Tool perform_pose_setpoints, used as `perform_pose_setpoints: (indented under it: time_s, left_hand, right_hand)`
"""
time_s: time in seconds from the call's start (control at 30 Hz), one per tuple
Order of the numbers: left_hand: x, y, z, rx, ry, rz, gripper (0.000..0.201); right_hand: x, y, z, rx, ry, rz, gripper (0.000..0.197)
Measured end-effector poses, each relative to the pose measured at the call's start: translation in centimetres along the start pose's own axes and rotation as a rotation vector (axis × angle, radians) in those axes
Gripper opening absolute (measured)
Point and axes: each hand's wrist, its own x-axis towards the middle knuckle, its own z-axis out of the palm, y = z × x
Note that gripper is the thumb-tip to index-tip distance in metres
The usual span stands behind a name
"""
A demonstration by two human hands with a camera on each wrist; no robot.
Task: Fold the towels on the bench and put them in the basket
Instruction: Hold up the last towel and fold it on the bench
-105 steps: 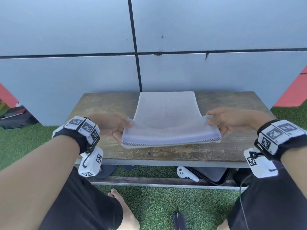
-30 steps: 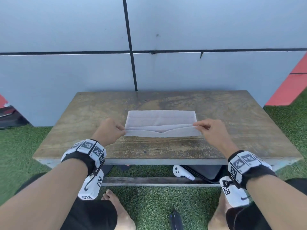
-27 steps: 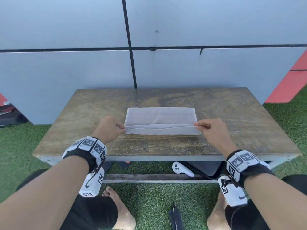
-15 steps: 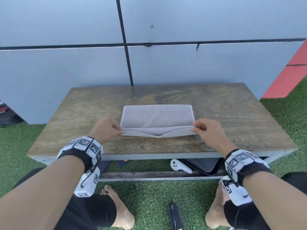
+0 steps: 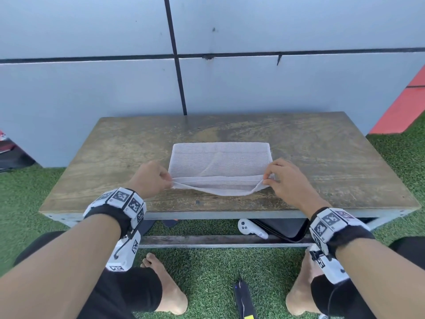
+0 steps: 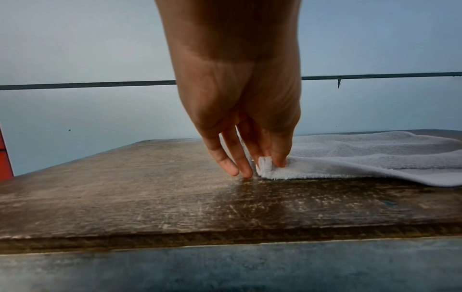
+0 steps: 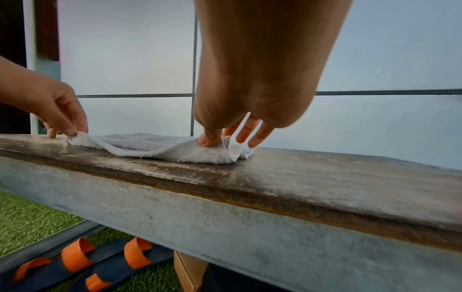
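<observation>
Grass (image 5: 207,272), green, underfoot; bare feet and black shorts at the near edge. White controller (image 5: 251,228) beneath the surface, beside a dark case.
Surface (image 5: 345,162): worn brown wood on a grey frame.
Left hand (image 5: 150,178): thumb and fingers (image 6: 277,156) clamped on the near-left corner of the towel (image 5: 219,162), remaining fingers curled down to the wood.
Right hand (image 5: 286,178): thumb and forefinger clamped on the near-right corner, other fingers spread loosely past the cloth.
Towel: white, folded, lying mid-surface between both hands; near edge raised at the two pinched corners and sagging in the middle toward the front.
Wall (image 5: 92,88): pale grey panels with dark seams, behind. Red strip at far right.
</observation>
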Motion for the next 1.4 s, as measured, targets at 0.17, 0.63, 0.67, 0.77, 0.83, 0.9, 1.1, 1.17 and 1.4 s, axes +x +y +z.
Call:
perform_pose_setpoints:
  time_s: [0.17, 0.63, 0.67, 0.77, 0.83, 0.9, 1.1, 1.17, 1.4]
  left_hand:
    - [-0.1, 0.2, -0.1, 0.003, 0.004, 0.005, 0.008]
    - [0.0, -0.1, -0.6, -0.082, 0.046, 0.037, 0.007]
    - [0.1, -0.1, -0.9, -0.122, 0.072, 0.039, 0.006]
    - [0.3, 0.2, -1.8, -0.235, 0.146, 0.045, 0.018]
    - [0.2, 0.8, -2.7, -0.266, 0.178, 0.054, 0.017]
    - [0.0, 1.5, -3.6, -0.258, 0.209, 0.078, 0.015]
    - [-0.3, 2.9, -5.7, -0.213, 0.228, 0.156, 0.019]
    - [-0.4, 3.3, -6.1, -0.187, 0.225, 0.188, 0.015]
    - [0.0, 4.0, -8.1, -0.165, 0.209, 0.259, 0.004]
  right_hand:
    - [1.1, -0.3, 0.3, 0.076, -0.014, 0.12, 0.021]
    - [0.9, -0.2, -0.3, 0.187, 0.123, 0.183, 0.014]
    - [0.9, -0.2, -0.6, 0.2, 0.145, 0.191, 0.014]
    - [1.2, -0.2, -1.8, 0.226, 0.219, 0.199, 0.011]
    - [1.4, -0.4, -2.5, 0.216, 0.254, 0.192, 0.01]
    - [1.6, -0.6, -3.2, 0.208, 0.279, 0.177, 0.009]
    - [1.8, -0.8, -5.2, 0.186, 0.314, 0.185, 0.011]
    - [1.9, -0.9, -5.7, 0.185, 0.319, 0.178, 0.012]
    - [2.0, -2.1, -7.9, 0.182, 0.319, 0.122, 0.008]
